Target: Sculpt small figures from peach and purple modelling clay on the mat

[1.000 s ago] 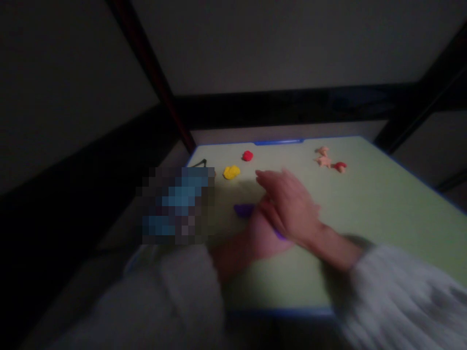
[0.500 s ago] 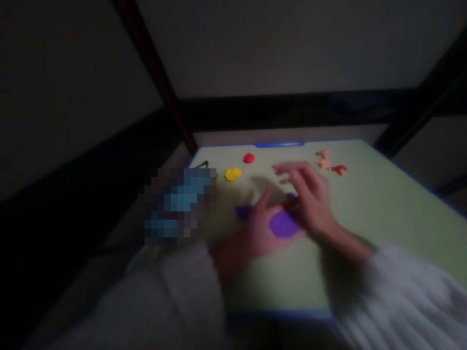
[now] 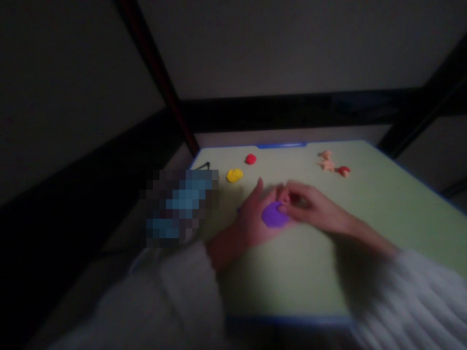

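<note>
My left hand (image 3: 251,221) is palm up above the table, thumb raised, fingers stretched toward the right. On its palm lies a flat, round purple piece of modelling clay (image 3: 274,215), which this hand holds up. From the right, my right hand (image 3: 310,204) pinches the disc's far right edge between thumb and fingers. A small bit of purple (image 3: 239,210) shows on the table behind my left hand, mostly hidden by it.
A yellow clay lump (image 3: 234,175) and a red clay ball (image 3: 251,159) lie beyond my hands. Several peach clay pieces (image 3: 327,166), one with a red top (image 3: 344,170), lie at the back right. A blurred-out blue object (image 3: 188,201) is at the left. The table (image 3: 292,277) has a blue rim.
My right hand has come down from above the left fingers onto the purple disc's edge, its fingers closing there. My left hand has shifted slightly left, covering more of the purple bit behind it.
</note>
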The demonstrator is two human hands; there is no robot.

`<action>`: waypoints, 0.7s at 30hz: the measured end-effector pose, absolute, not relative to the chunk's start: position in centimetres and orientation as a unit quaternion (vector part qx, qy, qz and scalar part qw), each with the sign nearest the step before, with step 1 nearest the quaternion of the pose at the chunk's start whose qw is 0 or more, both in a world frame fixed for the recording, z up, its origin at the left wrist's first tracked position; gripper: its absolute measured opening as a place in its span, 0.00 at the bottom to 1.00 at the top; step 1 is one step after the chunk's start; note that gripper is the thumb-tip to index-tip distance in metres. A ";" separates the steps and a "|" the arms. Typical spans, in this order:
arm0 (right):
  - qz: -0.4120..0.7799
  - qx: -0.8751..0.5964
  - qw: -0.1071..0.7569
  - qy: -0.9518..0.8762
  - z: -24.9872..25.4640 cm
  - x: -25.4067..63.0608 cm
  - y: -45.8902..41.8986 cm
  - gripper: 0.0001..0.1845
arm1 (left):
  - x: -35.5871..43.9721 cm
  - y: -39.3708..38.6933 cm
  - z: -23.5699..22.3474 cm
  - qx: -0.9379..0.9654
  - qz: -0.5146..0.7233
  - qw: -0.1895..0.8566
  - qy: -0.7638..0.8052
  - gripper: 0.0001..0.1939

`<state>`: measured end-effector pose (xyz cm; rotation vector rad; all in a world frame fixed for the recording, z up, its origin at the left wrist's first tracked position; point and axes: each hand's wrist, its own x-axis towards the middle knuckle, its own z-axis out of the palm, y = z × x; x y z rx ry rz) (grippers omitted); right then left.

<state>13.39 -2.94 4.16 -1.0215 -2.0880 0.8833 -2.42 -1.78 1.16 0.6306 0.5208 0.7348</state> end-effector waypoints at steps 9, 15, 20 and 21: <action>0.415 -0.426 0.454 -0.663 4.0 13.5 -2.4 0.14 | -1.3 -1.5 1.9 0.296 0.378 0.836 0.264 0.25; 0.408 -0.443 0.524 -0.602 3.9 13.4 -1.8 0.16 | -1.3 -1.0 0.1 0.526 0.415 0.657 0.346 0.18; 0.448 -0.432 0.509 -0.596 3.8 13.4 -1.9 0.18 | -1.4 -1.4 0.1 0.561 0.453 0.587 0.368 0.16; 0.447 -0.434 0.503 -0.599 3.8 13.5 -1.9 0.18 | -1.5 -1.5 0.2 0.561 0.457 0.584 0.369 0.16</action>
